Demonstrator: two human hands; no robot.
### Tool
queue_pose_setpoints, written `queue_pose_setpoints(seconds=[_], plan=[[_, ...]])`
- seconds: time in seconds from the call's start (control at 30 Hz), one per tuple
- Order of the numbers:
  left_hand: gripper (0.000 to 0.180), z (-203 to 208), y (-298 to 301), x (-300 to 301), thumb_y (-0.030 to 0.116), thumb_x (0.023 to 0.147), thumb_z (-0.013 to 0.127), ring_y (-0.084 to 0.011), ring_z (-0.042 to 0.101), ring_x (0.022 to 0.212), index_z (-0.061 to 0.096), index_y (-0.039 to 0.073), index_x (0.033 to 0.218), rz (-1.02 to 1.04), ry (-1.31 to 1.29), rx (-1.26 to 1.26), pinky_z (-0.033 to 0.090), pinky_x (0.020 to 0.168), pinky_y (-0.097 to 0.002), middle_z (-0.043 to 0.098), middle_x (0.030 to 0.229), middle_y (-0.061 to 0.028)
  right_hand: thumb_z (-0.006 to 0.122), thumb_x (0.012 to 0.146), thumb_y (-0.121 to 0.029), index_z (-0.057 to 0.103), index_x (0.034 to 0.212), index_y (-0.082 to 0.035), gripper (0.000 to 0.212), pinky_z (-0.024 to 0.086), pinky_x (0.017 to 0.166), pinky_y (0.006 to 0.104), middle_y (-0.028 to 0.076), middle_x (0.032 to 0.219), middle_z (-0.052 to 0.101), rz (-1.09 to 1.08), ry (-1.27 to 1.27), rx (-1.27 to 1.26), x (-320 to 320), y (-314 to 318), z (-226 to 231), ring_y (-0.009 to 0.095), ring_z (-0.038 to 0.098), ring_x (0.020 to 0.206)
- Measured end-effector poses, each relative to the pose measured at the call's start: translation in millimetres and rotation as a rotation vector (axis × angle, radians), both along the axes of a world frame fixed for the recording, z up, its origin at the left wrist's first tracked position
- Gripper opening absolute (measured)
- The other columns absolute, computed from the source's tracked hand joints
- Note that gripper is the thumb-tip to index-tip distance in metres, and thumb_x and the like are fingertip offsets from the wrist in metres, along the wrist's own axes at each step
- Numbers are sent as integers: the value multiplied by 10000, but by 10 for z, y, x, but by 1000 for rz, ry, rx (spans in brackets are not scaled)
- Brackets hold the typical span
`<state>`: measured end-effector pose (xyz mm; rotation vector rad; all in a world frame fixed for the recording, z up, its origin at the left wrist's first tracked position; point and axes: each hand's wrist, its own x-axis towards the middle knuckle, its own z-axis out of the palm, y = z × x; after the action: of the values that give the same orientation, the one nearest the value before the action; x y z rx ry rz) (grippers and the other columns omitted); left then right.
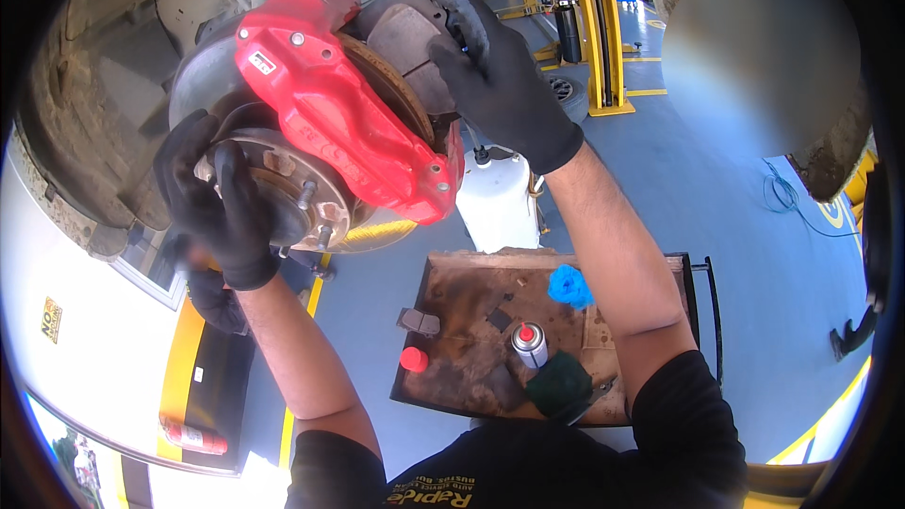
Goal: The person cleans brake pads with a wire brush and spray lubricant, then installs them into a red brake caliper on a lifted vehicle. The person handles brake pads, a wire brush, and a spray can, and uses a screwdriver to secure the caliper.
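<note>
Resting leftmost, the left hand [224, 198] curls its fingers, grip unclear, over the wheel hub [332, 196], beside the red caliper [330, 113] and rotor [387, 85], at whose edge the brake pad [405, 42] appears clamped between thumb and fingers of the right hand [495, 75], a likely positioning step calling for square alignment.

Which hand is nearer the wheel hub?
Left. The left hand is at the wheel hub; the right hand is farther off, across the red caliper, at a brake pad.

Spray can [531, 349], cap [414, 359] on tray [464, 300]
</note>
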<state>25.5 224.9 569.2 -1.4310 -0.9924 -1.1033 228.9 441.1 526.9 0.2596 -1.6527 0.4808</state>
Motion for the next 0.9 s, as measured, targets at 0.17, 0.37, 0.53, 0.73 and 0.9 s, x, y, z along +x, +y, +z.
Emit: queue_pose_setpoints(seconds=[0.17,0.37,0.53,0.73,0.9], plan=[[214,25,-6,-48,89,988,620,-262,636,1121,662,-26,1164,16,9,-1,478,1011,-395,678,1191,-138,547,1035,-59,389,1546,-10,537,421,1145,365,172,1510,516,-16,61,-2,-81,-45,-55,224,527,1367],[214,18,-11,-49,58,893,690,-310,653,1081,692,19,1103,-7,-20,11,486,966,-401,694,1149,-148,536,1051,-53,348,1565,-20,548,426,1134,349,170,1471,532,171,-54,-128,-78,0,-25,208,530,1345],[209,26,29,-34,47,886,706,-292,653,1068,690,19,1092,-2,5,27,490,947,-383,690,1127,-138,536,1053,-47,372,1551,-27,525,447,1109,336,158,1449,548,261,22,-101,-115,73,25,188,559,1304],[192,21,32,-10,54,897,710,-271,655,1038,688,24,1085,-50,-12,17,498,913,-374,691,1106,-120,716,933,-90,504,1448,-55,558,537,957,364,96,1293,612,79,101,80,-109,268,226,199,625,1177],[184,22,11,-26,35,886,724,-254,660,1016,689,28,1066,-19,-16,30,504,899,-364,697,1093,-106,606,1027,-43,444,1494,-4,496,467,1053,306,110,1394,564,293,-113,-116,-27,212,217,159,534,1281]])
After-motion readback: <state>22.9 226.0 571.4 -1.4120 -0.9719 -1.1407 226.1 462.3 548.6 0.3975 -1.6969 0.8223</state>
